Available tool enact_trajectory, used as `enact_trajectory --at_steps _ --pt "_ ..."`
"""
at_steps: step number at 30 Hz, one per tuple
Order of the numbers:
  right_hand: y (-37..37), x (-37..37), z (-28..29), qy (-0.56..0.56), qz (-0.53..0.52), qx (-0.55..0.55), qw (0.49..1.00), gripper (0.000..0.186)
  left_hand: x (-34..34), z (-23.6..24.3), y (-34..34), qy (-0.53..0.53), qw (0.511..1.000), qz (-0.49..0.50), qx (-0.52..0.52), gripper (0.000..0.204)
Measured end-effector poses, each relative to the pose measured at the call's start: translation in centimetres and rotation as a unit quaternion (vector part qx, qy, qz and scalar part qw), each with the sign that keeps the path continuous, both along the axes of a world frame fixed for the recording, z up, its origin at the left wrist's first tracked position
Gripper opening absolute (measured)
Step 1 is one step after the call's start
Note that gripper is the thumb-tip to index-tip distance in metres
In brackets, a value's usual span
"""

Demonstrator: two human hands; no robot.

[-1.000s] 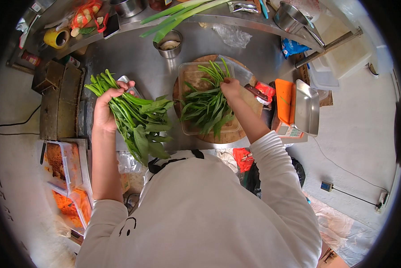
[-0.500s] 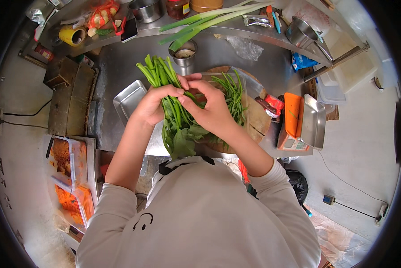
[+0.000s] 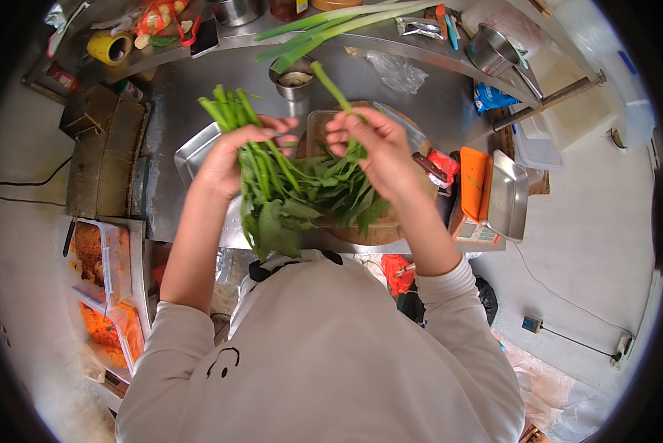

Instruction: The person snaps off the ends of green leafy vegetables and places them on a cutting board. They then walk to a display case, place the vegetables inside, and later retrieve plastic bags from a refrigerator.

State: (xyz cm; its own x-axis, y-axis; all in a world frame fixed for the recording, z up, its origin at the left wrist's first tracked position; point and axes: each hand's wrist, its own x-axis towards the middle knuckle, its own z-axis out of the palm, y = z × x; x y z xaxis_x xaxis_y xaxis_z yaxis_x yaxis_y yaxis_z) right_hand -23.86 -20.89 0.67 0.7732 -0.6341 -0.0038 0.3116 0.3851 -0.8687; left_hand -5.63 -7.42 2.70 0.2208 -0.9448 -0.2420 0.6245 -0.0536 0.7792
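Note:
My left hand [image 3: 232,151] is closed round a thick bunch of leafy greens [image 3: 267,196], stems pointing away from me and leaves hanging toward me. Between the fingers of my right hand [image 3: 382,148] is a single long green stalk [image 3: 333,87], its top sticking out beyond the fingertips and its leaves drooping below. Under my hands, a clear plastic container [image 3: 317,130] sits on a round wooden board [image 3: 379,235]; greens cover part of both. Left of the bunch lies a shallow metal tray [image 3: 190,151], partly behind my left hand.
A metal cup [image 3: 293,87] stands beyond my hands. Leeks [image 3: 324,40] lie on the shelf across the back. To the right are a red packet [image 3: 444,164], an orange tray [image 3: 475,181] and a metal tray [image 3: 507,198]. Plastic boxes of orange food [image 3: 95,258] stand at lower left.
My hands have moved apart, the right one drawing a single stalk away to the right. My left hand has shifted slightly left with the bunch. The whole view has shifted a little.

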Motion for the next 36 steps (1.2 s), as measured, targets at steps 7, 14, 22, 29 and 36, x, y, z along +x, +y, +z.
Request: enact_trajectory --at_steps 7,14,22,29,36 --pt "-6.2 -3.3 -5.3 0.049 -0.113 0.099 0.987 0.016 3.4 -0.1 3.4 0.02 0.996 0.091 -0.007 0.016" --pt "-6.7 -1.8 -14.3 0.134 -0.104 0.139 0.976 0.013 3.8 -1.0 4.7 0.055 0.993 0.1 -0.013 0.015" --pt "-5.0 -2.5 -17.7 0.453 -0.181 -0.646 0.587 0.012 2.6 -0.9 4.7 0.049 0.995 0.079 -0.024 0.02" --pt "-5.8 -3.2 -20.4 0.48 -0.223 -0.524 0.667 0.019 1.7 0.0 2.9 0.057 0.996 0.056 -0.03 0.02" --pt "-4.2 -1.7 -14.5 0.388 -0.273 -0.503 0.722 0.02 1.3 -0.2 1.1 0.014 1.0 0.001 -0.022 0.023"
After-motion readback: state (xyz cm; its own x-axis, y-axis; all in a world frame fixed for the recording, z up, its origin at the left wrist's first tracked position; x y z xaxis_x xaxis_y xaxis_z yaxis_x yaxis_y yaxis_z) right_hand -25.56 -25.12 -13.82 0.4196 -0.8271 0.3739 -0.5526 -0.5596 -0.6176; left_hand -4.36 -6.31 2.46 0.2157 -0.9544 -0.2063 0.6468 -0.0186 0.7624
